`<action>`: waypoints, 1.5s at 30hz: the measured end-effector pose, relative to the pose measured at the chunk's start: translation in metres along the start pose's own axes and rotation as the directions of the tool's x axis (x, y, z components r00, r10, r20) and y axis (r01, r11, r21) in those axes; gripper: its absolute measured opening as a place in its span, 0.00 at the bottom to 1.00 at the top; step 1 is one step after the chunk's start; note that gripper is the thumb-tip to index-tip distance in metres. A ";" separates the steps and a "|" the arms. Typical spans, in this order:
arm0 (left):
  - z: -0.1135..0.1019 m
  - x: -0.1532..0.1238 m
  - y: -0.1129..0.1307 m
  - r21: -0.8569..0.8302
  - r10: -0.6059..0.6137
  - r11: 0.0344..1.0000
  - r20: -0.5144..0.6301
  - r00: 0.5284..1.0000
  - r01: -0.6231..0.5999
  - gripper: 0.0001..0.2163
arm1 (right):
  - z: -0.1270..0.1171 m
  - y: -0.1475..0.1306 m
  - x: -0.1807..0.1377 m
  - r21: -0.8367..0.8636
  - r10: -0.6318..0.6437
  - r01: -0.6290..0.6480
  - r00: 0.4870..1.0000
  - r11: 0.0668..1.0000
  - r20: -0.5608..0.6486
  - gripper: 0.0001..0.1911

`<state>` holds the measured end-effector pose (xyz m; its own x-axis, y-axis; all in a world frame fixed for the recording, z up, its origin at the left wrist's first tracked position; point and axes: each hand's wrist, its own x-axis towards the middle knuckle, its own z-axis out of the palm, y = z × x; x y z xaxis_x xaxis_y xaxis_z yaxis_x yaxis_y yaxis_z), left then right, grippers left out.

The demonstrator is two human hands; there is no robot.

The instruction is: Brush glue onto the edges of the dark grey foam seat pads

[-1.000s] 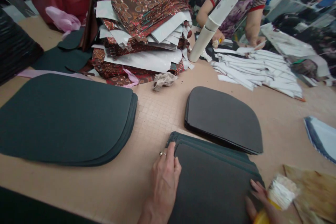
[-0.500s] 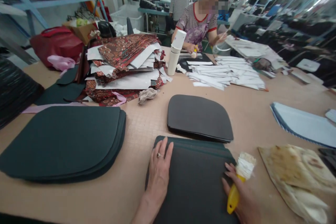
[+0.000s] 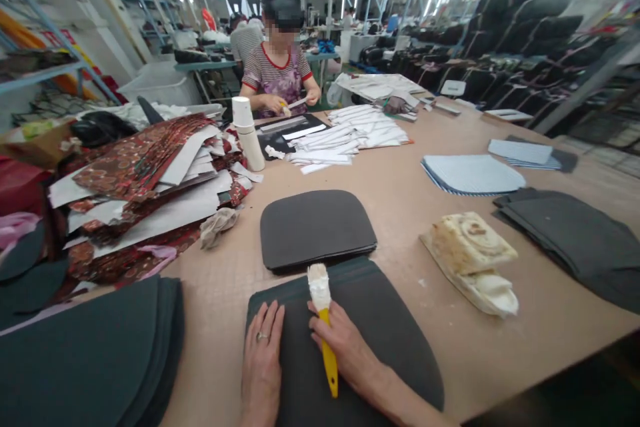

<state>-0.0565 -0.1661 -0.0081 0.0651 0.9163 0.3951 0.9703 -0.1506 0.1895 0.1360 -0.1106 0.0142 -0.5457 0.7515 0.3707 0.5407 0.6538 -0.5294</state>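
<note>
Left hand [image 3: 263, 363] lies flat, fingers spread, on near dark sheet [image 3: 395, 327] at front edge of table [image 3: 400, 207]; right hand [image 3: 347, 347] fingers closed around yellow-handled brush [image 3: 320, 293], white bristles pointing away, resting on same sheet; second dark stack [image 3: 315, 230] just beyond.

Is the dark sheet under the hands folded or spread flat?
Spread flat: the dark sheet lies unfolded on the table, left hand palm-down on it, right hand holding a brush over it.
</note>
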 end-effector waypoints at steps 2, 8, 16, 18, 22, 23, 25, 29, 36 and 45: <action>-0.001 0.002 -0.001 0.004 -0.001 1.000 0.005 1.000 0.001 0.41 | -0.013 0.031 -0.012 -0.028 0.074 -0.075 0.995 0.997 -0.064 0.08; -0.008 0.007 0.003 -0.004 -0.044 0.999 0.032 0.999 0.044 0.43 | -0.067 0.109 -0.052 -0.114 0.307 -0.363 0.890 0.925 -0.337 0.12; -0.014 0.007 0.001 0.013 -0.068 0.998 0.040 0.997 0.068 0.44 | -0.043 0.073 -0.029 -0.053 0.194 -0.208 0.961 0.977 -0.197 0.09; -0.021 0.012 0.001 0.010 -0.064 0.998 0.064 0.996 0.064 0.43 | -0.038 0.074 -0.027 -0.102 0.177 -0.199 0.965 0.975 -0.196 0.08; -0.031 0.037 0.028 0.030 -0.100 0.995 0.113 0.989 0.097 0.34 | -0.033 0.085 -0.032 -0.152 0.127 -0.161 0.969 0.975 -0.210 0.08; -0.029 0.044 0.042 0.039 -0.099 0.995 0.119 0.988 0.095 0.30 | -0.031 0.087 -0.034 -0.160 0.114 -0.149 0.971 0.976 -0.208 0.08; -0.015 0.056 0.074 0.029 -0.062 0.998 0.150 0.987 0.059 0.26 | -0.027 0.092 -0.039 -0.184 0.086 -0.123 0.976 0.975 -0.198 0.10; 0.020 0.065 0.118 0.009 -0.077 0.997 0.221 0.972 0.077 0.21 | -0.021 0.099 -0.045 -0.238 0.027 -0.073 0.981 0.968 -0.190 0.13; -0.005 0.029 0.076 0.159 -0.295 0.950 0.169 0.940 0.270 0.23 | -0.023 0.100 -0.047 -0.235 0.040 -0.079 0.985 0.969 -0.166 0.16; -0.022 -0.009 0.038 0.257 -0.533 0.810 -0.055 0.844 0.528 0.23 | -0.016 0.111 -0.051 -0.231 -0.032 -0.013 0.981 0.973 -0.193 0.19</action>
<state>-0.0250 -0.1880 0.0153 -0.4752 0.8334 0.2822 0.8797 0.4570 0.1314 0.2344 -0.0751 -0.0513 -0.4291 0.7328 0.5281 0.6810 0.6465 -0.3439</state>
